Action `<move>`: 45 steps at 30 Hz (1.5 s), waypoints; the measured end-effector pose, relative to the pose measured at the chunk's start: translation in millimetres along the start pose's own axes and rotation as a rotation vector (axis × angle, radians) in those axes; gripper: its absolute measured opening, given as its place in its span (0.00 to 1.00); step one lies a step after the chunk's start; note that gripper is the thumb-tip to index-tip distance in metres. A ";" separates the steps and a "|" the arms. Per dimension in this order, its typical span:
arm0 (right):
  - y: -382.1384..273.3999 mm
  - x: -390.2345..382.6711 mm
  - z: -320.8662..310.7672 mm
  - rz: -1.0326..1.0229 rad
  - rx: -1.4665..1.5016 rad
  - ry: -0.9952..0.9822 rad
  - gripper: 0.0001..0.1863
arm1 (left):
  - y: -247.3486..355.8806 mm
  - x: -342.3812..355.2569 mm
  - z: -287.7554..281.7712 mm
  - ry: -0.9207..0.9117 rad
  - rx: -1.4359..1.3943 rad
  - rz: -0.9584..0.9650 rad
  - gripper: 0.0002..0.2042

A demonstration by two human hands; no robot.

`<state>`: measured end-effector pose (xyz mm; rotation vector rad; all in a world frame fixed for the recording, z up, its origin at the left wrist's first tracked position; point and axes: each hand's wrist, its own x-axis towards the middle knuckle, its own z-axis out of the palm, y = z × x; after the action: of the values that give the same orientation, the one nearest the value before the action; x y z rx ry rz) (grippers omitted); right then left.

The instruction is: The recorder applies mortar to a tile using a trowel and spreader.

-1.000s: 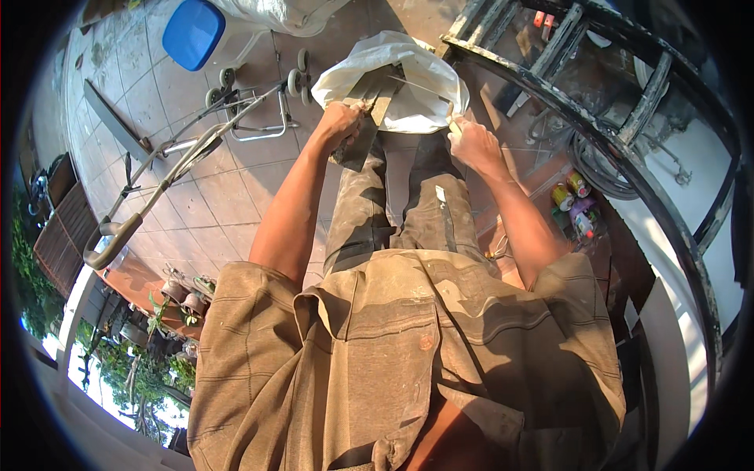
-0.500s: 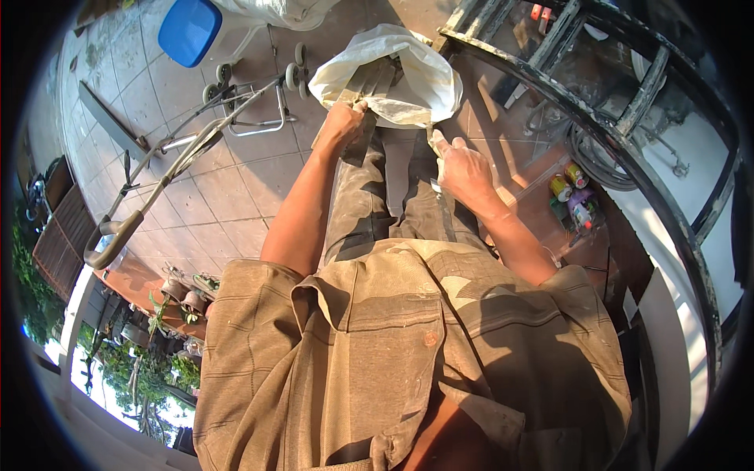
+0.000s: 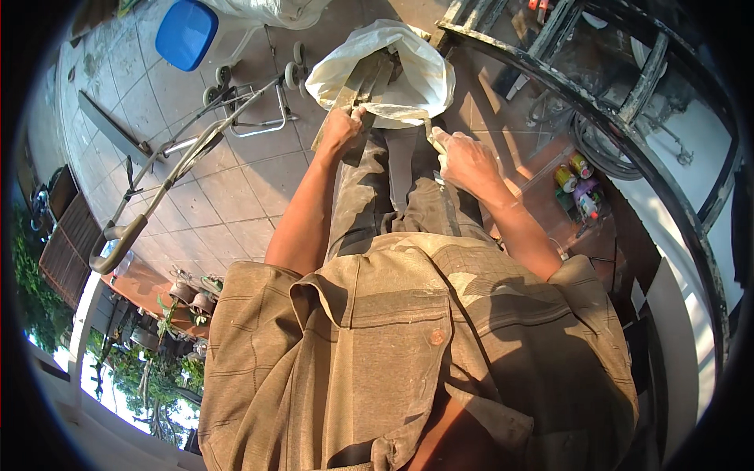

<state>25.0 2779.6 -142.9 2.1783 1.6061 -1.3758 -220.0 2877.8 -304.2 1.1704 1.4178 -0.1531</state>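
Observation:
A white plastic sack (image 3: 438, 78) stands open in front of my legs, its near rim sagging. My left hand (image 3: 342, 131) is closed around a flat grey trowel (image 3: 367, 81), whose long, dusty blade tilts into the sack's mouth; part of the grip is hidden by the fingers. On the other side, my right hand (image 3: 469, 162) holds a slim scraper (image 3: 431, 135) with its forefinger stretched along it. The scraper's tip is at the sack's near rim; I cannot tell if it touches. What lies deep inside the sack is shadowed.
A wheeled metal frame (image 3: 169, 177) with a curved handle stands at left, near a blue plastic seat (image 3: 186, 34). A paint-stained ladder (image 3: 628, 141) fills the right. Coiled hose (image 3: 601, 149) and several spray cans (image 3: 580, 184) lie near it. Potted plants (image 3: 188, 294) are at lower left.
Little differs. My right hand has shifted slightly upward with the scraper, and the sack appears a bit farther left. Both tools stay in my hands.

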 end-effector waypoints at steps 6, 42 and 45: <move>0.1 5.1 10.7 -0.021 -0.088 0.009 0.27 | 21.2 -9.7 7.5 -0.002 -0.016 -0.008 0.14; 0.5 48.8 46.8 0.136 -0.103 0.008 0.19 | 35.3 -25.4 30.4 -0.001 -0.258 -0.246 0.14; 6.5 50.1 37.1 0.074 -0.117 0.037 0.19 | 31.1 -21.3 36.6 -0.035 -0.353 -0.231 0.13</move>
<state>9.8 2791.8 -202.5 2.1841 1.5591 -1.1968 -178.8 2856.0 -280.1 0.7116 1.4764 -0.0795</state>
